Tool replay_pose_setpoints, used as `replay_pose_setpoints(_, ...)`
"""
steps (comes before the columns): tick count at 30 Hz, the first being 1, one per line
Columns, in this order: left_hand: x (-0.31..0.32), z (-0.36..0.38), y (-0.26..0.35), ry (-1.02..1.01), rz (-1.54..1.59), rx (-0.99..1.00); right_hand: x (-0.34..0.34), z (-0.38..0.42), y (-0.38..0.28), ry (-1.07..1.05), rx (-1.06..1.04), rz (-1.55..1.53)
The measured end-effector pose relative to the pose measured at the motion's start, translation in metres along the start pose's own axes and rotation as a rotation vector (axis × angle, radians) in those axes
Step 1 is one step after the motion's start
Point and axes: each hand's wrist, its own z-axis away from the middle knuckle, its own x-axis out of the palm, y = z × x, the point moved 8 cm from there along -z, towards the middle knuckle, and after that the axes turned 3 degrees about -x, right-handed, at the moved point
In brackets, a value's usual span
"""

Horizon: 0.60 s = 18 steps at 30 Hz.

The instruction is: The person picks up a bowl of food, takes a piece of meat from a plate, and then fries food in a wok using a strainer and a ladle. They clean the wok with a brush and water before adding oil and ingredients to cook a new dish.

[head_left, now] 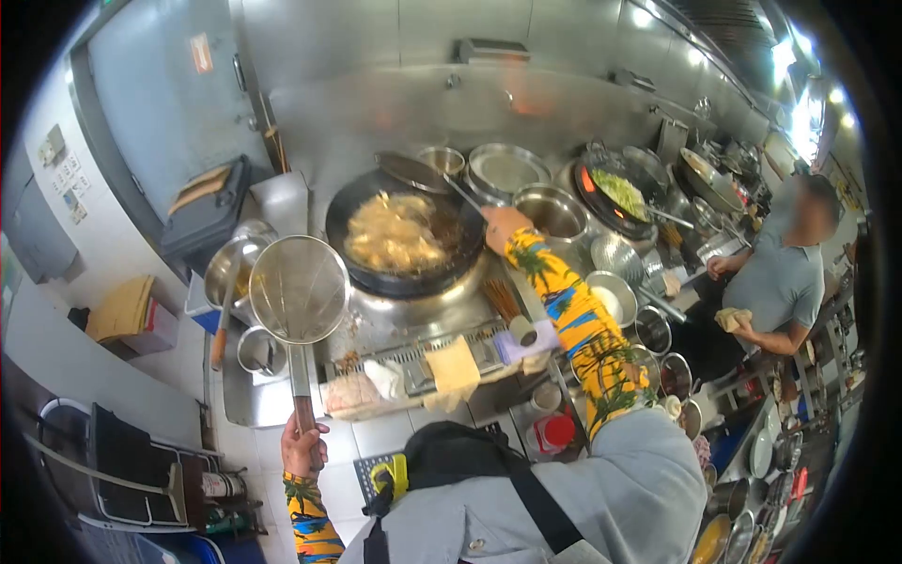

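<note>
My left hand (303, 446) is closed round the wooden handle of a round wire-mesh strainer (299, 289), held up left of the wok. My right hand (507, 228) grips the handle of a dark ladle (412, 172), whose wide round head is over the back rim of the wok. In the black wok (343, 211), pale golden food pieces (395, 233) sit in bubbling oil. Patterned yellow sleeves cover both my forearms.
Metal pots (552, 211) stand right of the wok, and a second wok (615, 193) holds green vegetables. A person (775, 268) stands at the right, holding a cloth. A red-lidded jar (556, 432) and folded cloths (453, 367) are near the front edge. A metal bowl (224, 273) is at left.
</note>
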Motion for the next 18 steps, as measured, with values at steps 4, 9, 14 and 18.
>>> replay_pose_setpoints(4, 0.03, -0.026, 0.058, 0.021, -0.089, 0.08, 0.027, 0.004, -0.03, -0.145, -0.013, 0.086)
replay_pose_setpoints(9, 0.051, -0.079, 0.11, 0.082, -0.389, 0.162, -0.005, 0.038, -0.037, -0.1, -0.085, 0.071)
replay_pose_setpoints(14, 0.081, -0.163, 0.176, 0.117, -0.991, 0.777, -0.024, 0.021, 0.023, 0.036, -0.1, 0.011)
replay_pose_setpoints(18, 0.136, -0.203, 0.214, 0.172, -1.361, 0.597, -0.051, 0.026, 0.038, -0.191, 0.243, -0.205)
